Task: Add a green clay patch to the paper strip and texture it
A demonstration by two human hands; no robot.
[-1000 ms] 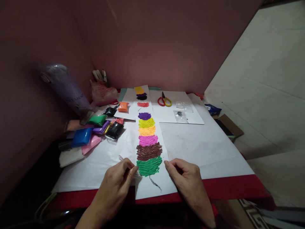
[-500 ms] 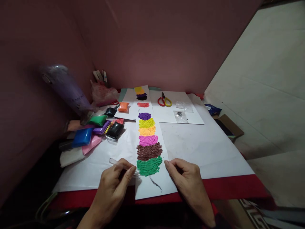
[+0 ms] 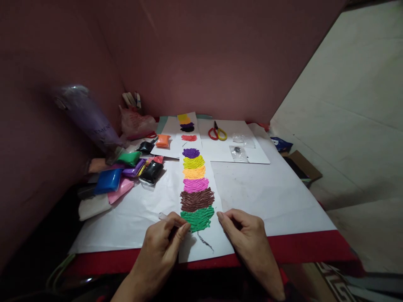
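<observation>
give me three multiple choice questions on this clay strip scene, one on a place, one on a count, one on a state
1. Where do the scissors lie?
A. on the far sheet, beyond the strip
B. under the left hand
C. among the clay packets

2. How many colour bands does the near paper strip carry?
A. four
B. six
C. nine

3. What is the left hand doing?
A. lying flat and open
B. pinching a thin clear tool at the green band
C. holding the scissors

Answers: 1 A, they sit on white paper near the wall. 2 B, purple, yellow, orange, pink, brown, green. 3 B, its fingertips close on the clear tool at the green band, while the right hand rests at the strip's other edge.
</observation>
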